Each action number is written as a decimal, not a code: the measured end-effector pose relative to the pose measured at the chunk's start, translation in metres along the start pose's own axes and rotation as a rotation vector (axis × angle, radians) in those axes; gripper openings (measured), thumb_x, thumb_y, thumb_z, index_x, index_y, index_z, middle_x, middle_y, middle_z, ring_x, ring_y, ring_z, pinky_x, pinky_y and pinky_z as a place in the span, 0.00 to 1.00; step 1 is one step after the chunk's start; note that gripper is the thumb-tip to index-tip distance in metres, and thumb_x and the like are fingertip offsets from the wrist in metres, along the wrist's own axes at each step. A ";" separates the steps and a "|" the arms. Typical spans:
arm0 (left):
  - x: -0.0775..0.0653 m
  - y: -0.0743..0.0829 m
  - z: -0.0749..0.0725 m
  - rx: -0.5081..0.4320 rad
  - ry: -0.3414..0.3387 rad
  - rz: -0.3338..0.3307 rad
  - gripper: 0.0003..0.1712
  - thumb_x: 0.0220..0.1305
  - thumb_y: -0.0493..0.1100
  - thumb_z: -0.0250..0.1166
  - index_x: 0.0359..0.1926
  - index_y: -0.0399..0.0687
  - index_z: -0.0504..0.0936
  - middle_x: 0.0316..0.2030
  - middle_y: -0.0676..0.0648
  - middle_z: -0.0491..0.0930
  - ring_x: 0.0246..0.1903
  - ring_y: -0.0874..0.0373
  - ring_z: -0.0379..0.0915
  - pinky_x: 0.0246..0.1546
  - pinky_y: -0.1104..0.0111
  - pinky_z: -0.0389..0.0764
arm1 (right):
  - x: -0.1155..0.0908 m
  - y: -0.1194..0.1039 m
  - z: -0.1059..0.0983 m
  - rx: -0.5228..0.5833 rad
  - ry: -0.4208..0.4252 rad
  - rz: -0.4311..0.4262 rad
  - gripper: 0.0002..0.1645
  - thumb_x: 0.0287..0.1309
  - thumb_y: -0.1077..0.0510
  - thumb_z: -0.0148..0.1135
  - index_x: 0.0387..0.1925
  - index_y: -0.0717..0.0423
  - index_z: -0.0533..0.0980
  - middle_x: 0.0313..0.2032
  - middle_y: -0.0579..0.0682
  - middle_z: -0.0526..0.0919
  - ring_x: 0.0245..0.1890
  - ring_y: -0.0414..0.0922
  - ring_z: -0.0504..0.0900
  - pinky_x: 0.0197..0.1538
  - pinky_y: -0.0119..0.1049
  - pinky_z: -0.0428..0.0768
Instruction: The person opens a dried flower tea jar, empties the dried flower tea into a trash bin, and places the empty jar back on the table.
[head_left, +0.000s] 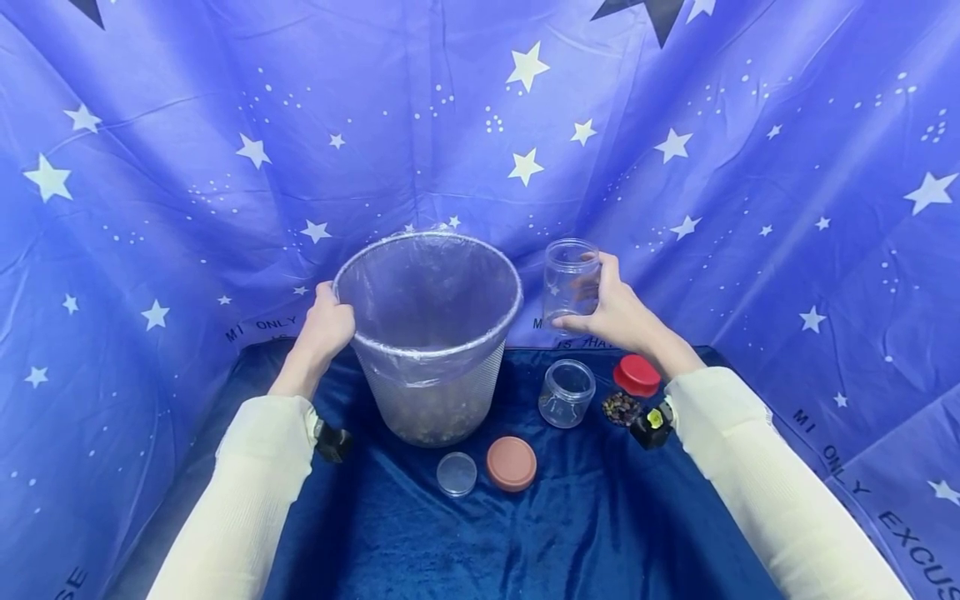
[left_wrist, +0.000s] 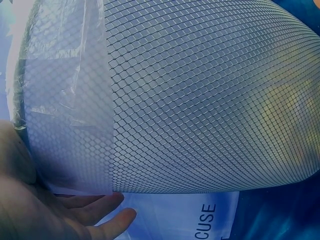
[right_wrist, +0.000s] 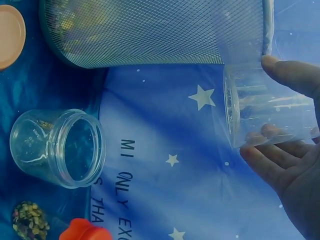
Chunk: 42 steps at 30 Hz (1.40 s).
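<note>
My left hand (head_left: pixel 324 327) grips the left rim of a mesh wastebasket (head_left: pixel 442 400), its fingers against the outside wall. The basket stands upright, lined with a clear plastic bag (head_left: pixel 427 367) folded over the rim; yellowish contents show faintly through the mesh low down. To the right of the rim, my right hand (head_left: pixel 618 312) holds a clear jar (right_wrist: pixel 272 112) in the air by its side, thumb on one side and fingers on the other. The held jar is lidless and upright, and I see no contents in it.
Right of the basket stands an open clear jar (head_left: pixel 566 404). Beside it is a red-lidded jar (head_left: pixel 637 375) with small mixed-colour bits in its bottom. A clear disc-shaped lid (head_left: pixel 457 475) and a pinkish-orange lid (head_left: pixel 512 463) lie in front. Starry fabric (head_left: pixel 450 108) hangs behind.
</note>
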<state>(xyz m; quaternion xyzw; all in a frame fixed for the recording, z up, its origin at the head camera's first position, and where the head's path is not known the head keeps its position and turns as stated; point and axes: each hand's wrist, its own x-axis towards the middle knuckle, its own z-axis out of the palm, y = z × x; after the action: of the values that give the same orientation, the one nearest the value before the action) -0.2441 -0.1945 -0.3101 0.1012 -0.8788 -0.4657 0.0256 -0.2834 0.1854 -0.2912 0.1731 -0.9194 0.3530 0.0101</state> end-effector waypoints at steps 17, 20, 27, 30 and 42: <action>-0.002 -0.001 0.000 0.000 -0.008 -0.002 0.35 0.69 0.38 0.36 0.75 0.36 0.42 0.72 0.28 0.56 0.74 0.38 0.50 0.73 0.47 0.55 | -0.016 0.031 0.003 0.092 0.006 0.077 0.63 0.51 0.50 0.75 0.72 0.54 0.39 0.61 0.66 0.72 0.56 0.61 0.79 0.54 0.54 0.81; -0.002 -0.002 0.000 0.002 -0.005 -0.008 0.35 0.69 0.38 0.36 0.75 0.36 0.41 0.72 0.28 0.56 0.74 0.37 0.50 0.73 0.47 0.55 | -0.018 0.036 0.005 0.102 0.003 0.082 0.63 0.51 0.50 0.75 0.72 0.55 0.39 0.61 0.66 0.72 0.56 0.61 0.80 0.54 0.54 0.81; 0.000 -0.003 0.001 0.000 -0.006 -0.001 0.35 0.69 0.39 0.36 0.75 0.37 0.41 0.72 0.28 0.55 0.74 0.38 0.49 0.73 0.47 0.55 | -0.024 0.045 0.008 0.126 0.027 0.072 0.63 0.51 0.52 0.75 0.72 0.55 0.40 0.61 0.67 0.72 0.59 0.62 0.77 0.57 0.56 0.79; 0.000 -0.003 0.001 -0.005 -0.010 0.002 0.35 0.69 0.39 0.36 0.75 0.37 0.42 0.72 0.28 0.56 0.74 0.38 0.50 0.73 0.47 0.55 | -0.027 0.051 0.010 0.131 0.029 0.070 0.63 0.51 0.52 0.75 0.72 0.55 0.40 0.60 0.66 0.73 0.57 0.63 0.79 0.55 0.55 0.80; -0.001 -0.001 0.000 -0.009 0.000 -0.001 0.35 0.68 0.38 0.36 0.75 0.36 0.44 0.71 0.28 0.57 0.74 0.38 0.51 0.73 0.48 0.56 | -0.041 0.066 0.016 0.120 0.012 0.084 0.65 0.51 0.46 0.74 0.75 0.51 0.39 0.61 0.63 0.74 0.59 0.60 0.77 0.57 0.56 0.78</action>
<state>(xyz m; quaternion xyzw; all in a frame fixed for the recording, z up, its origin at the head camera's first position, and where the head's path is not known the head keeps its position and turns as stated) -0.2433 -0.1945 -0.3107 0.1013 -0.8766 -0.4697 0.0258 -0.2641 0.2329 -0.3516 0.1326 -0.9029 0.4087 -0.0098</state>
